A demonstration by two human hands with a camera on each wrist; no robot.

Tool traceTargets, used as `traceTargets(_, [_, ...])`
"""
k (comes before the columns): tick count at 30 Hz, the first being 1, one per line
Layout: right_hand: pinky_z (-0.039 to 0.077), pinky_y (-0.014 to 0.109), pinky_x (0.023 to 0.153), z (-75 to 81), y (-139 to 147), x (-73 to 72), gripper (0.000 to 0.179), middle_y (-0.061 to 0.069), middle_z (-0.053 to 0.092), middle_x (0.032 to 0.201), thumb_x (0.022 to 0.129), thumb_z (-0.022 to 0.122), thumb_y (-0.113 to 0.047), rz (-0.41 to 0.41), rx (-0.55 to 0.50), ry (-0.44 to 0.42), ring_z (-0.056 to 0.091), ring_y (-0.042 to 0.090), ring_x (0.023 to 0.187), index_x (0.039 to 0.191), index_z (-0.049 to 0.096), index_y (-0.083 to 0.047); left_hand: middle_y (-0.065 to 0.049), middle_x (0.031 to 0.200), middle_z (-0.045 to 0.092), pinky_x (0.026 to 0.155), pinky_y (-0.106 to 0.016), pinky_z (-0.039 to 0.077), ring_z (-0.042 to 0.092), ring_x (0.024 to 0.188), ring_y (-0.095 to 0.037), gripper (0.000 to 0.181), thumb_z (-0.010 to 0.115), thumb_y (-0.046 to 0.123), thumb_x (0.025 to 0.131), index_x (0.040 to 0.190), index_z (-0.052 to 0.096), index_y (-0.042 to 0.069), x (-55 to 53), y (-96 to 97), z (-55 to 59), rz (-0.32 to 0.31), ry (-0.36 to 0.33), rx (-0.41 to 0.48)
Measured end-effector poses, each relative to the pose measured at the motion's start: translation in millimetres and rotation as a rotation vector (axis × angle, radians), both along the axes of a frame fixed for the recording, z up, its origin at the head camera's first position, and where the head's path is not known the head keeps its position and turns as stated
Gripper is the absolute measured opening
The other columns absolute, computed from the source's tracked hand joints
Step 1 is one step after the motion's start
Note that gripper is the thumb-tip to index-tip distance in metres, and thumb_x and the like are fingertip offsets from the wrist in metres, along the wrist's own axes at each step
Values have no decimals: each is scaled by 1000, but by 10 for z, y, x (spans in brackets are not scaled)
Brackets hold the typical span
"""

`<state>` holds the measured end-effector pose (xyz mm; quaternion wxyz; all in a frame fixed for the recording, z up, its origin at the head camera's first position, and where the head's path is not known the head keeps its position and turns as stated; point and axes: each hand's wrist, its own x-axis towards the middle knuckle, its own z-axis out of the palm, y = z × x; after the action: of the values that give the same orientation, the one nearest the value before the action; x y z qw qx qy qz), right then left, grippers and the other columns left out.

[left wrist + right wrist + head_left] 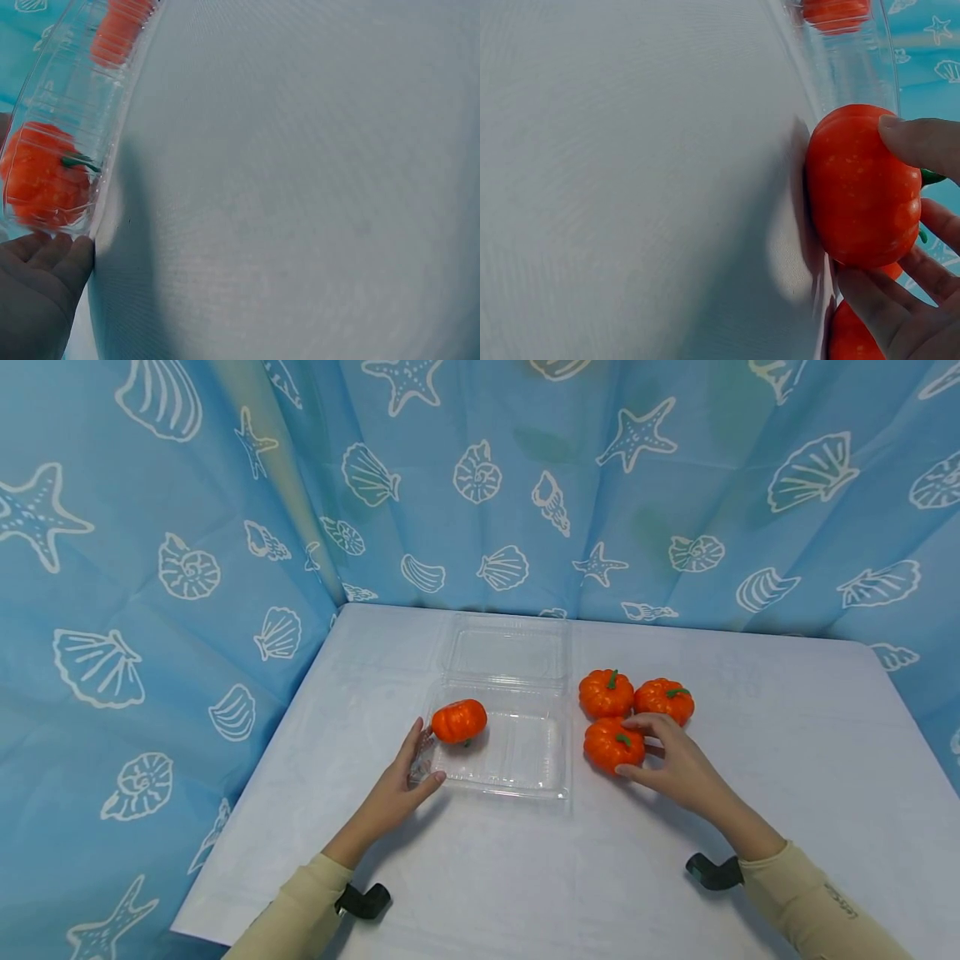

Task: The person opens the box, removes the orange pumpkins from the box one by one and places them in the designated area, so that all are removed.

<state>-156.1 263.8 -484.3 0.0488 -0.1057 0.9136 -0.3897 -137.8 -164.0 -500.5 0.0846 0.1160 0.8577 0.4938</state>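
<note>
A clear plastic clamshell box (525, 752) lies unfolded on the table, one orange toy pumpkin (460, 722) tipped on its side in its left part. My left hand (401, 787) rests against the box's front left corner, fingers fairly straight along the side and thumb by the front rim. To the right of the box, my right hand (684, 772) grips another orange pumpkin (862, 187) with a green stem, thumb on one side and fingers on the other. Two more pumpkins, one at the back left (604, 693) and one at the back right (663, 700), sit just behind it.
The box's lid half (508, 647) lies flat toward the back of the white table (787, 735). A blue curtain (525, 485) with shell and starfish prints hangs behind and at the left. Each wrist carries a black camera mount.
</note>
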Motion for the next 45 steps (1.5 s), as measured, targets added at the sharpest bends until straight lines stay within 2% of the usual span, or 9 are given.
traceTargets(12, [49,57,101,4,12,11,67,16,46,140,82,87,-19,26,2,44,48,38,131,136,50,-5,-9,168,22,122,-58,16,23,154,-31,92,68,30,98,166,7,19,-9,-8,-19,-2,8,-9])
traceTargets(18, [50,60,99,60,22,36,68,14,49,137,82,88,-20,28,7,122,50,38,127,137,50,-8,-7,169,20,122,-58,16,22,154,-30,92,68,32,98,166,7,20,-8,-12,-8,-6,10,-1])
traceTargets(24, [49,58,98,138,-23,32,65,11,49,138,82,87,-15,49,-8,201,47,33,130,137,53,-8,-10,169,20,121,-60,16,21,154,-32,92,68,31,98,165,6,16,0,-14,-4,-12,7,12])
traceTargets(35, [51,61,97,334,-179,-70,51,14,48,143,86,83,-19,60,26,218,49,37,126,131,60,-9,-7,169,19,121,-58,16,21,154,-30,92,69,30,98,166,7,18,1,-6,1,5,-14,-14])
traceTargets(45, [52,60,96,477,-421,-214,48,11,51,142,87,81,-20,146,45,235,49,34,130,130,62,-12,-11,169,18,121,-59,16,21,154,-33,91,68,25,98,165,8,15,-7,3,-1,-1,-1,4])
